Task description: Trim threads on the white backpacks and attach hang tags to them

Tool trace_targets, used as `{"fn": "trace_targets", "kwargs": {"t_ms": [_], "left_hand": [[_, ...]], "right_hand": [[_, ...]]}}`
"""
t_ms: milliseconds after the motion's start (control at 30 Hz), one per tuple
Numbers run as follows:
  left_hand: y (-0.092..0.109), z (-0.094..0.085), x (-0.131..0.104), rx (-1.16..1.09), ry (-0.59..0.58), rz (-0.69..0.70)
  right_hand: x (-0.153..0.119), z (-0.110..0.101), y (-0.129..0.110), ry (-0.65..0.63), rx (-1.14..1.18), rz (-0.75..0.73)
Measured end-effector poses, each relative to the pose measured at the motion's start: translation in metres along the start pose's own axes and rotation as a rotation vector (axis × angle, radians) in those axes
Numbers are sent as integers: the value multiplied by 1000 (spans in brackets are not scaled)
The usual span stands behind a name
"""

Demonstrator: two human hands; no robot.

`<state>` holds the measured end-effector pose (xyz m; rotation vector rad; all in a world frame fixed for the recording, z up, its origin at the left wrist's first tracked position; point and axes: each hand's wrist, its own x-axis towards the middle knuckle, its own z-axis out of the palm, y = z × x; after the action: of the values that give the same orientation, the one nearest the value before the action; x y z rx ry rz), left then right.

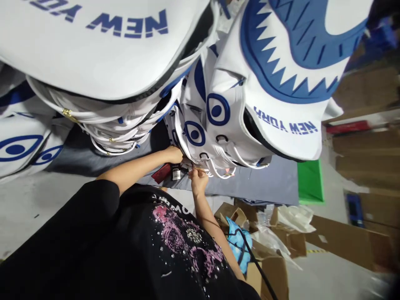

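Stacks of white bags with blue eyes (194, 134) and "NEW YORK" lettering stand before me. My left hand (173, 155) is at the lower edge of the middle stack, its fingers curled and partly hidden by the bags. Just right of it, my right hand (199, 180) pinches at a white strap or cord, too small to make out clearly. Between and below the hands hang a dark red tag (161, 173) and a black tag with a white label (176, 172). White looped handles (221, 171) hang beside my right hand.
A grey-covered table (265, 181) lies under the stacks. More bags (21, 146) stand at the left. A green bin (311, 181) is at the right. Opened cardboard boxes (271, 275) and plastic wrap (295, 217) lie on the floor, lower right.
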<state>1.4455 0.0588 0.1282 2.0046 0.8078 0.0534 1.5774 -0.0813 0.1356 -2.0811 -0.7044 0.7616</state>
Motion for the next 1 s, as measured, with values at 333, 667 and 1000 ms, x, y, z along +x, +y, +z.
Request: {"fn": "trace_targets", "kwargs": {"t_ms": [333, 667, 1000], "left_hand": [[-11, -24, -13, -83, -80, 10], [-41, -1, -46, -288, 282, 108], [-34, 36, -34, 44, 411, 335]], "right_hand": [[7, 11, -11, -265, 167, 213], [6, 6, -25, -393, 376, 328], [10, 14, -33, -426, 553, 289]]}}
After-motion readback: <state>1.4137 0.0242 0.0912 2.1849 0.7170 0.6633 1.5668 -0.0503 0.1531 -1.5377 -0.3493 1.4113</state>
